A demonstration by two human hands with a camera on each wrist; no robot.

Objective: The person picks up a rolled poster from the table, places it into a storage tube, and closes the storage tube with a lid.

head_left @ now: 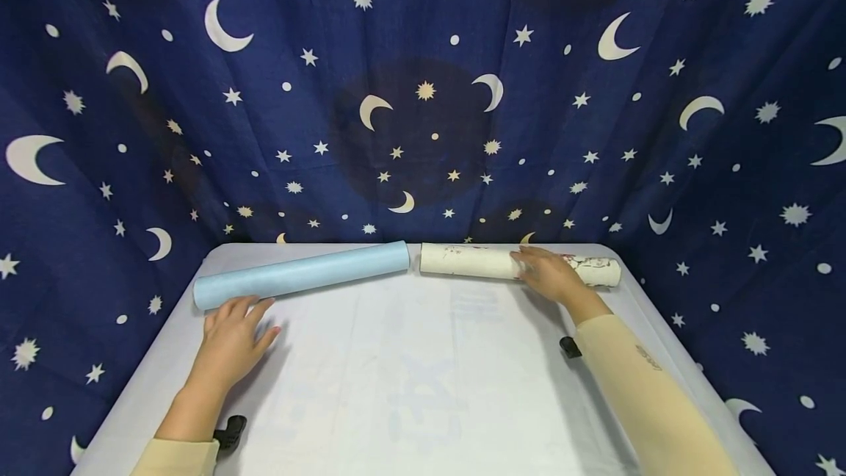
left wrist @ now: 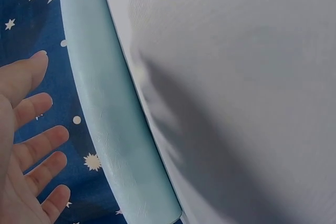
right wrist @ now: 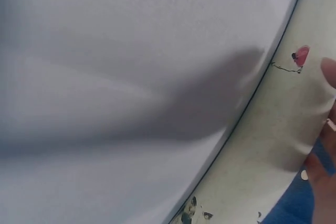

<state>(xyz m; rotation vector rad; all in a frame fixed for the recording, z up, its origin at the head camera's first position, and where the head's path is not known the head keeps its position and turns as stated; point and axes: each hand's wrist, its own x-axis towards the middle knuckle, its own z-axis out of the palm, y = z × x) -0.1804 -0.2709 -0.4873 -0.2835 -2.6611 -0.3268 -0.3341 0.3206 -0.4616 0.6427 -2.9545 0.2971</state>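
A light blue roll (head_left: pixel 304 274) lies at the back left of the white table, slightly slanted. My left hand (head_left: pixel 228 347) is just in front of its left part, fingers spread and loosely bent, holding nothing. The left wrist view shows that hand's fingers (left wrist: pixel 42 148) apart from the blue roll (left wrist: pixel 113 114). At the back right lies a cream roll (head_left: pixel 465 261) printed with flowers and branches. My right hand (head_left: pixel 550 275) is over its middle with loosely extended fingers. In the right wrist view only part of the hand shows beside the cream roll (right wrist: pixel 262 145); contact is unclear.
The white-covered table (head_left: pixel 396 373) fills the middle. Dark blue star-and-moon curtains (head_left: pixel 423 42) hang behind it and along both sides. Black pieces (head_left: pixel 230 432) show next to the left wrist and the right forearm. A narrow gap separates the two rolls' inner ends.
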